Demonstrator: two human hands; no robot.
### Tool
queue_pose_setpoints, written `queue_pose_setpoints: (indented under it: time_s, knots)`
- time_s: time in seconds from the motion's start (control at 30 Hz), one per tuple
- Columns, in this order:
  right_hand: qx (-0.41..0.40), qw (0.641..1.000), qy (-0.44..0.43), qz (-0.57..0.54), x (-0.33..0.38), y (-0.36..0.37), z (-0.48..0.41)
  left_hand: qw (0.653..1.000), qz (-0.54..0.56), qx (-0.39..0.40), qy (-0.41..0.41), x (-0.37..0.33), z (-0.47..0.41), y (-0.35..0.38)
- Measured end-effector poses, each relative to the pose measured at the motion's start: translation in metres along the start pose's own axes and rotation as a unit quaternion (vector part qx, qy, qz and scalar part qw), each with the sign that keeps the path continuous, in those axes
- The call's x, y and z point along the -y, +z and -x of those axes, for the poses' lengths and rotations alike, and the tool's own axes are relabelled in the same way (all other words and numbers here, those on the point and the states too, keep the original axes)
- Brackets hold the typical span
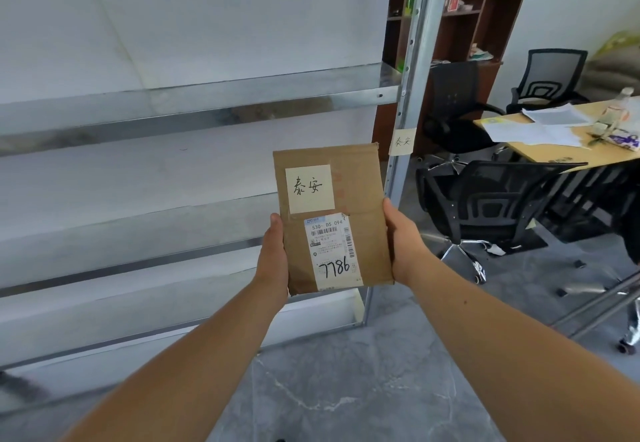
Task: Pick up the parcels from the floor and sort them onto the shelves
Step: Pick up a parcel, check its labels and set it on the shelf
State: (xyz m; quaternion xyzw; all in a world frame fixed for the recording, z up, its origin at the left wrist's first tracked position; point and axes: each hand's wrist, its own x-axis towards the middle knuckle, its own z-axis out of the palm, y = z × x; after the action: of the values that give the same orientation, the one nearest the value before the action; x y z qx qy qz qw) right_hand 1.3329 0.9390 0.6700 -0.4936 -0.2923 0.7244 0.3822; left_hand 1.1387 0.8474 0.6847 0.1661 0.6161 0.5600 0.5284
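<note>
A flat brown cardboard parcel (360, 199) is held up in front of me, face toward the camera. It carries a yellow handwritten note at the top and a white shipping label marked 7786 below. My left hand (273, 258) grips its left edge and my right hand (401, 240) grips its right edge. Behind it stands a metal shelf unit (190, 105) with several bare shelves. The unit's right upright (415, 70) bears a yellow note (402, 141) with the same two characters as the parcel's note.
To the right stand black office chairs (485, 213), a wooden desk (561, 150) with papers and a bottle, and a brown bookcase (464, 8) at the back. Grey marbled floor (346, 382) lies underfoot. No other parcels show.
</note>
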Motion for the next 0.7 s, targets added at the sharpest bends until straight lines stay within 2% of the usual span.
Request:
queue_pose_setpoints:
  time_s: [0.33, 0.7]
  knots:
    - [-0.026, 1.000, 0.006, 0.013, 0.000, 0.010, -0.033, 1.000, -0.016, 0.016, -0.013, -0.005, -0.046, -0.001]
    - [-0.025, 0.998, 0.050, 0.021, 0.008, 0.022, -0.068, 0.994, -0.090, 0.031, -0.045, -0.029, -0.103, 0.003]
